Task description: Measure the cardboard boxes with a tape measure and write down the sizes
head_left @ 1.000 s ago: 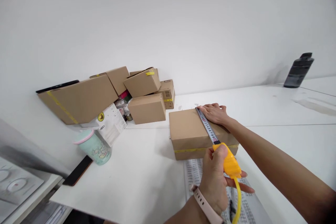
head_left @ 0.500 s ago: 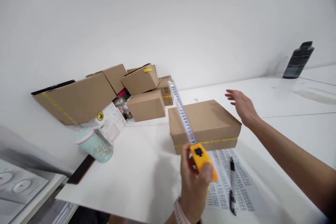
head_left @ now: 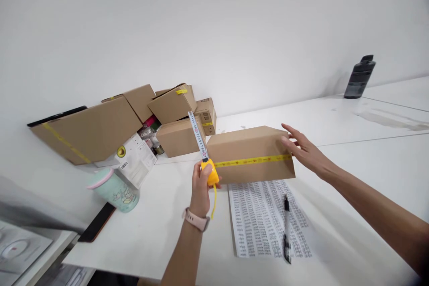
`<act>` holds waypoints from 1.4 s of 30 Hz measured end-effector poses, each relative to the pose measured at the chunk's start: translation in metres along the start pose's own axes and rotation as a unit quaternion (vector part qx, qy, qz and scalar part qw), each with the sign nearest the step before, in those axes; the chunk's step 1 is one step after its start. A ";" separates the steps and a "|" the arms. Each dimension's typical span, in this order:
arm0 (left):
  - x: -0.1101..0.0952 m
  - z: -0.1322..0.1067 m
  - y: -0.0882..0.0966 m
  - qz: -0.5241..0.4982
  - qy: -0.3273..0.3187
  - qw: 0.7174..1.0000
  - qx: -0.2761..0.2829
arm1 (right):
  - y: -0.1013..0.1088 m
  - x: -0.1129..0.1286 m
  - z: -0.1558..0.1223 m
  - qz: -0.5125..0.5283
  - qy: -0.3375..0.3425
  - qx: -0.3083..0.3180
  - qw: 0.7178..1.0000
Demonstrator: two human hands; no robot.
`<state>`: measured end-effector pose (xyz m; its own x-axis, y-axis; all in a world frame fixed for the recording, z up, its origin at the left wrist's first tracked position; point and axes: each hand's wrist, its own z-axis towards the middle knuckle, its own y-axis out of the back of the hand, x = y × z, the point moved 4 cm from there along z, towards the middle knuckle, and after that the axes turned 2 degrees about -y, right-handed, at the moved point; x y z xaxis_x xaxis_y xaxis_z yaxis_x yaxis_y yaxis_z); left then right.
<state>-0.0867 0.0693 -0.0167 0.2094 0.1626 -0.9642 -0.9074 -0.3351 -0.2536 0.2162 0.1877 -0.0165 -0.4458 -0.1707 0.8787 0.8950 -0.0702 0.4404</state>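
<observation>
**HAND AND BOX POSITION**

Nearest you, a white printed sheet (head_left: 258, 228) lies flat on the white table (head_left: 368, 165), with 1 black pen (head_left: 286, 228) resting on it. Just beyond the sheet's left edge, your left hand (head_left: 201, 185) is closed around the yellow tape measure (head_left: 211, 175). Its steel blade (head_left: 198, 136) stands out of the case, tilted up and away from you.

Behind the sheet sits the brown cardboard box (head_left: 248, 145), sealed with 1 yellow tape band (head_left: 254, 160). Your right hand (head_left: 303, 149) lies against the box's right end, fingers spread, grasping nothing.

Judged by its look, the box is light and stiff, with smooth faces that may slip. Take hold at the 2 short ends, palms flat.

Further left stands a mint cup (head_left: 114, 187), then a pile of cardboard boxes (head_left: 140, 116) at the wall. A dark bottle (head_left: 360, 76) stands far right.
</observation>
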 end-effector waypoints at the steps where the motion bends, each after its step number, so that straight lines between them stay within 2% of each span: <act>1: -0.009 0.009 -0.002 0.003 0.001 1.000 0.002 | 0.001 0.008 0.008 -0.030 0.012 -0.006 0.999; 4: -0.028 0.033 -0.009 0.011 0.006 1.000 0.005 | -0.001 0.022 0.033 -0.062 0.018 -0.006 0.998; 7: -0.036 0.039 -0.017 0.019 -0.010 1.000 -0.011 | -0.009 0.027 0.055 -0.044 0.008 -0.001 0.999; 9: -0.038 0.028 -0.024 0.023 -0.037 0.999 -0.010 | -0.013 0.029 0.066 -0.059 -0.004 -0.010 0.998; 11: -0.035 0.009 -0.036 0.020 -0.042 0.998 0.035 | -0.016 0.030 0.073 -0.090 -0.010 -0.020 0.996; 14: -0.019 -0.020 -0.055 0.007 0.029 0.989 0.148 | -0.017 0.030 0.080 -0.122 -0.002 -0.031 0.992; 17: 0.000 -0.033 -0.065 0.007 0.084 0.979 0.187 | -0.018 0.028 0.081 -0.130 0.003 -0.036 0.991; 22: 0.024 -0.040 -0.066 0.008 0.105 0.978 0.182 | -0.020 0.025 0.083 -0.131 0.003 -0.033 0.991; 29: 0.042 -0.051 -0.064 -0.014 0.116 0.977 0.179 | -0.021 0.025 0.087 -0.133 -0.014 -0.029 0.991; 35: 0.049 -0.053 -0.066 -0.015 0.127 0.977 0.168 | -0.021 0.024 0.086 -0.128 -0.019 -0.028 0.991; 42: 0.049 -0.060 -0.065 0.049 0.129 0.978 0.154 | -0.022 0.026 0.085 -0.130 -0.021 -0.039 0.991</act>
<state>0.0049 0.0436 -0.0525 0.1642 -0.1089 -0.9804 -0.9863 -0.0345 -0.1614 0.1843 0.2682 0.0123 -0.6595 -0.0950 0.7457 0.7479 -0.1829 0.6381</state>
